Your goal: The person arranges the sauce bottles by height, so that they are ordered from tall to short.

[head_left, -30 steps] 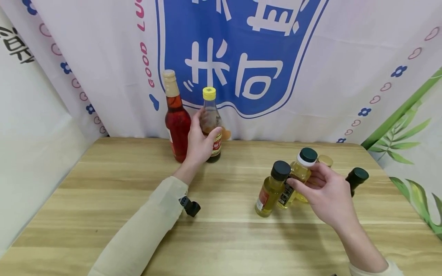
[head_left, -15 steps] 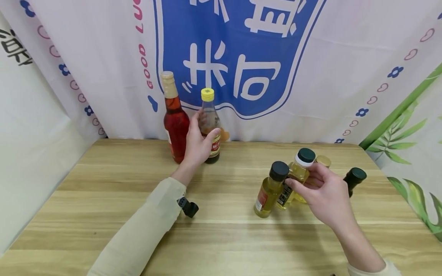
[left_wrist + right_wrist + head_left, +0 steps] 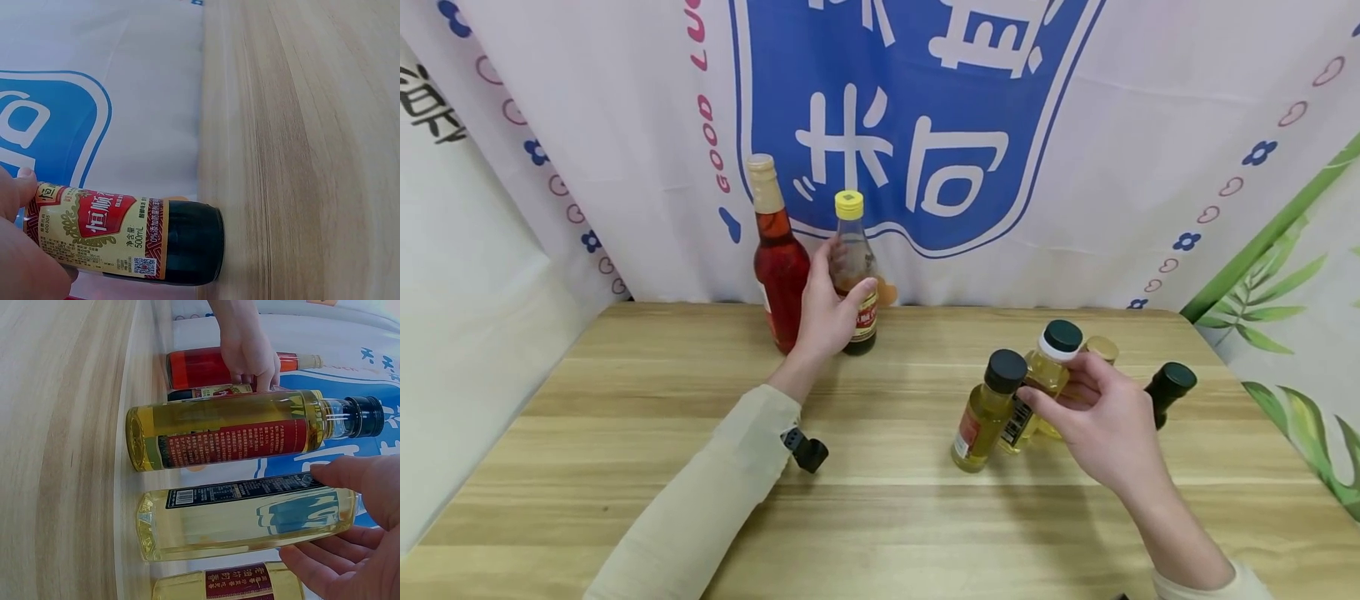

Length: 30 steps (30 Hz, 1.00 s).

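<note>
My left hand (image 3: 829, 318) grips a soy-sauce-style glass bottle with a yellow cap (image 3: 852, 260), standing upright at the back of the table. In the left wrist view this bottle (image 3: 109, 231) shows a red and cream label marked 500mL and dark contents. Right beside it, left of the hand, is a tall bottle of red liquid (image 3: 781, 279). My right hand (image 3: 1116, 433) holds a clear bottle of pale yellow oil (image 3: 250, 519) between thumb and fingers; its cap is dark green with a white collar. Close to its left stands a black-capped oil bottle (image 3: 981, 423).
Behind my right hand, a gold-capped bottle (image 3: 1102, 348) and a dark green-necked bottle (image 3: 1172, 385) are mostly hidden. The wooden table (image 3: 880, 517) ends at a printed cloth (image 3: 647, 167) along the back.
</note>
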### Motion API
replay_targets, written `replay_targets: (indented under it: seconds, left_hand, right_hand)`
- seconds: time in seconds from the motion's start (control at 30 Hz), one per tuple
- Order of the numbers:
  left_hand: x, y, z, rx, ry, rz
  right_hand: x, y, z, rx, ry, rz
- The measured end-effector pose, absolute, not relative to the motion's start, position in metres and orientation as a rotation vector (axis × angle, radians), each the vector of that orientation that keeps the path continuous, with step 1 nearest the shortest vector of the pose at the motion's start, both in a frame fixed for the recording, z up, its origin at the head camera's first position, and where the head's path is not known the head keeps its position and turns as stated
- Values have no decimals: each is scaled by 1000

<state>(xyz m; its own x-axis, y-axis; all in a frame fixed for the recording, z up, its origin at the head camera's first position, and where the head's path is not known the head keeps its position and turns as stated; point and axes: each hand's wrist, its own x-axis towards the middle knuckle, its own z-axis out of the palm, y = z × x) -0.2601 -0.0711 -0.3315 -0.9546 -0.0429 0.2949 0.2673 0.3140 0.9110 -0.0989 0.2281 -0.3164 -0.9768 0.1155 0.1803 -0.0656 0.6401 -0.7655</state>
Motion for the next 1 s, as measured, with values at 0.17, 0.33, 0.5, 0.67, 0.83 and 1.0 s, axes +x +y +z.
replay_targets:
  seconds: [0.17, 0.33, 0.5, 0.67, 0.83, 1.0]
  left_hand:
    - [-260, -70, -332, -194, -2328, -1694]
    - [-259, -71, -331, -189, -2340, -1701]
    - [-259, -71, -330, -182, -2341, -1698]
    - [-258, -72, -329, -161, -2356, -1687]
    - [-256, -73, -328, -149, -2375, -1633]
    - [-249, -72, -323, -176, -2320, -1568]
  right_hand:
    - [-98, 228, -316, -49, -2661, 1240]
    - [-98, 228, -316, -60, -2670, 1235]
    - [-98, 228, -316, -56, -2671, 1231]
    - [-98, 228, -317, -48, -2669, 1233]
    - [-98, 228, -316, -41, -2668, 1227]
    - [-99, 229, -315, -35, -2669, 1218]
